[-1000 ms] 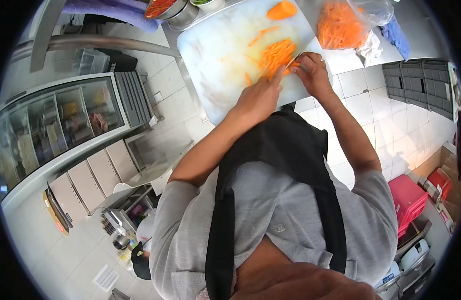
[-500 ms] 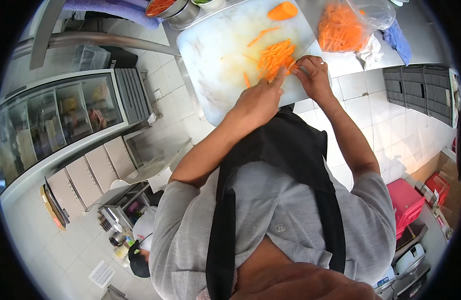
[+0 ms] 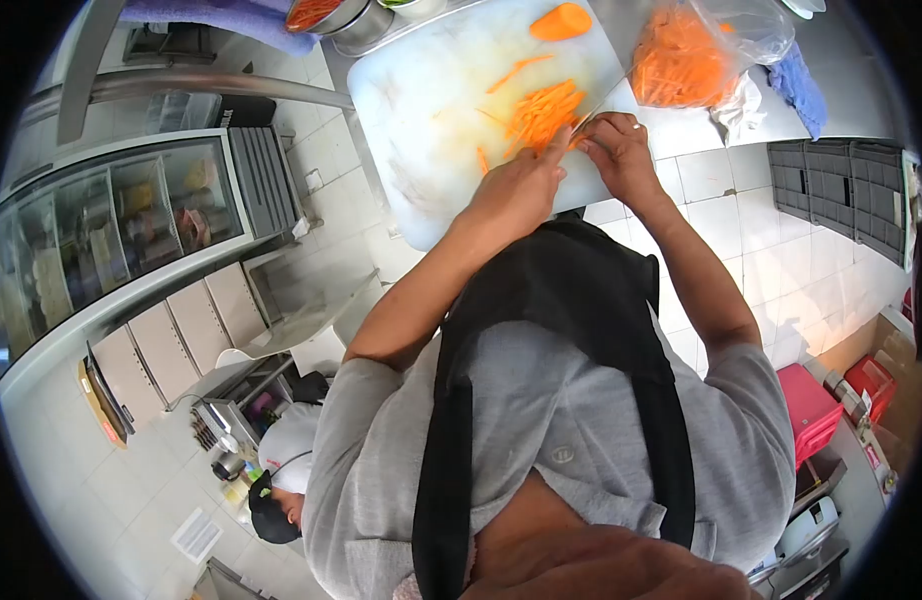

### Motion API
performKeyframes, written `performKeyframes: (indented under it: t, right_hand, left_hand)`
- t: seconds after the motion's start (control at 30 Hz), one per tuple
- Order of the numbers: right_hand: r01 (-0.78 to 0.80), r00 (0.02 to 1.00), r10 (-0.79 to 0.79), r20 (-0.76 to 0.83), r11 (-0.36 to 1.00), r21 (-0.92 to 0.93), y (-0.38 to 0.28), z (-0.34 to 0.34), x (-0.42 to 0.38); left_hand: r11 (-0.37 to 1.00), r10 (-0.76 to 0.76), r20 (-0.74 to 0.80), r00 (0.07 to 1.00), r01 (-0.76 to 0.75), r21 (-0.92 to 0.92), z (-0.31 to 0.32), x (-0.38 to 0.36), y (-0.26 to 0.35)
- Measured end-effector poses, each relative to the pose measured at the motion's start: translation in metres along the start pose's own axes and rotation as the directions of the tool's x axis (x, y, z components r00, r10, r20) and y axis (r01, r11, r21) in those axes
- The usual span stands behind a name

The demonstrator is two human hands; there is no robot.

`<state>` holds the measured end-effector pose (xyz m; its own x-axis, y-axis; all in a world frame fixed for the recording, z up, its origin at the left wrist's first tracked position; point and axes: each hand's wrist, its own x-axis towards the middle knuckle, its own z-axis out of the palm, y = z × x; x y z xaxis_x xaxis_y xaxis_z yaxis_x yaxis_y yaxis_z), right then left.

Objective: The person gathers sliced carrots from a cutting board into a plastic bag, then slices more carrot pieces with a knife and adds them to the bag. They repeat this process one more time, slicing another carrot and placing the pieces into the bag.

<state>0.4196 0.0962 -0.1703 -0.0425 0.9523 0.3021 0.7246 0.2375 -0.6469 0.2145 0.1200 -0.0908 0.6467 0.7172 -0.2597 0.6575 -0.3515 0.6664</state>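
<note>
On the white cutting board [image 3: 401, 140] lies a heap of thin carrot strips [image 3: 541, 112], with a few loose strips beside it. My left hand [image 3: 513, 195] is closed around a knife's handle, which is hidden under the palm, with the index finger stretched toward the blade. The thin blade of the knife [image 3: 599, 105] slants up and right from the fingertip, at the heap's right edge. My right hand [image 3: 621, 158] has its fingers bent and pressed together on a small carrot piece [image 3: 578, 143] beside the blade. A larger peeled carrot piece [image 3: 561, 22] rests at the board's far edge.
Right of the board are a plastic bag of shredded carrot [image 3: 683, 62], a crumpled white cloth [image 3: 739, 108] and a blue cloth [image 3: 798, 88]. Metal bowls [image 3: 364, 25] stand at the board's far left corner. Another person in a black cap [image 3: 271, 510] is at lower left.
The view has shifted slightly, so the board and both hands appear a little to the left. The blade shows more clearly between my hands. The other person's head has moved slightly left.
</note>
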Motion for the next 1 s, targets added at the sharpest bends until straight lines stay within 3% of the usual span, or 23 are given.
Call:
performKeyframes:
  t: [0.1,0.17,0.27,0.43,0.63,0.7,0.77,0.8,0.83,0.87,0.9,0.97,1.0]
  right_hand:
    - [0.031,0.999,-0.031,0.01,0.999,0.029,0.001,0.0,0.002]
    - [0.057,0.998,-0.057,-0.004,0.997,0.048,0.0,0.0,0.001]
    - [0.068,0.998,-0.068,-0.001,0.996,0.051,0.005,-0.004,-0.001]
    - [0.116,0.993,-0.118,0.012,0.989,0.092,0.005,-0.005,0.003]
    - [0.166,0.985,-0.17,0.028,0.982,0.089,0.011,-0.004,0.004]
    - [0.163,0.987,-0.164,-0.003,0.981,0.108,0.011,-0.01,0.002]
    - [0.162,0.987,-0.16,-0.027,0.979,0.123,-0.004,-0.021,0.003]
    - [0.146,0.984,-0.136,-0.118,0.986,0.08,-0.02,-0.032,0.004]
    - [0.127,0.972,-0.116,-0.205,0.991,0.039,-0.033,-0.043,0.007]
    - [0.15,0.984,-0.153,-0.089,0.988,-0.036,-0.039,-0.052,0.008]
    - [0.162,0.983,-0.165,-0.08,0.986,-0.045,-0.049,-0.054,0.009]
    - [0.31,0.945,-0.289,0.152,0.94,-0.139,-0.076,-0.048,0.017]
    - [0.33,0.914,-0.27,0.304,0.929,-0.168,-0.081,-0.04,0.019]
  left_hand:
    - [0.983,-0.151,0.102,0.983,0.139,0.123,-0.01,-0.009,0.014]
    - [1.0,-0.003,-0.053,0.999,0.003,-0.015,0.018,0.006,-0.01]
    - [0.992,-0.113,0.044,0.993,0.11,0.067,-0.005,-0.005,0.014]
    - [0.992,-0.124,0.005,0.992,0.123,0.037,0.006,-0.002,0.015]
    - [0.999,-0.026,-0.105,0.994,0.022,-0.046,0.028,0.003,-0.004]
    - [0.997,0.008,-0.116,0.993,-0.017,-0.08,0.019,0.004,-0.007]
    - [0.999,-0.018,-0.012,1.0,0.018,-0.039,-0.011,-0.01,0.0]
    - [0.999,-0.01,-0.025,1.0,0.009,-0.042,-0.02,-0.019,-0.004]
    - [0.999,0.032,-0.145,0.989,-0.027,0.035,-0.027,-0.029,-0.009]
    - [0.992,0.078,-0.26,0.962,-0.05,0.112,-0.032,-0.038,-0.014]
    - [0.993,0.078,-0.274,0.959,-0.051,0.102,-0.039,-0.042,-0.016]
    - [0.987,0.079,-0.209,0.975,-0.047,0.151,-0.058,-0.045,-0.017]
    - [0.987,0.074,-0.189,0.979,-0.044,0.156,-0.066,-0.046,-0.013]
